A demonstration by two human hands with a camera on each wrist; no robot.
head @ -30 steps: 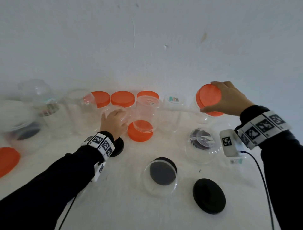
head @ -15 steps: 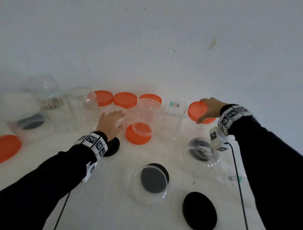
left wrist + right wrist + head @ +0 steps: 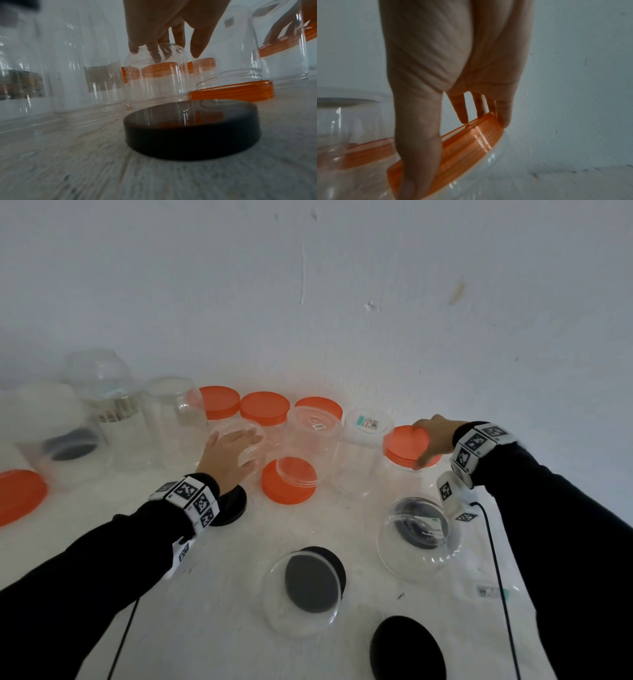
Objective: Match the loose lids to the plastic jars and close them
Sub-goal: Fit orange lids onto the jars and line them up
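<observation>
My right hand (image 3: pixel 432 440) grips an orange lid (image 3: pixel 404 444) by its rim, thumb on the near side and fingers on the far side. The lid (image 3: pixel 467 147) sits slightly tilted on the mouth of a clear jar (image 3: pixel 471 184) at the right end of the back row. My left hand (image 3: pixel 228 455) rests on the upturned base of a small clear jar (image 3: pixel 257 455). In the left wrist view its fingers (image 3: pixel 154 52) touch the top of that jar (image 3: pixel 156 81) and the thumb hangs free of it.
A black lid (image 3: pixel 234 505) lies just behind my left wrist and another (image 3: pixel 407 648) near the front. Two clear jars (image 3: pixel 305 587) (image 3: pixel 414 539) cover black lids. An inverted jar stands on an orange lid (image 3: pixel 289 484). Orange-lidded jars (image 3: pixel 263 409) line the wall; one orange lid (image 3: pixel 20 494) lies far left.
My right hand has brought the orange lid down from a raised, tilted hold onto the jar at the right. My left hand has stayed on the small jar.
</observation>
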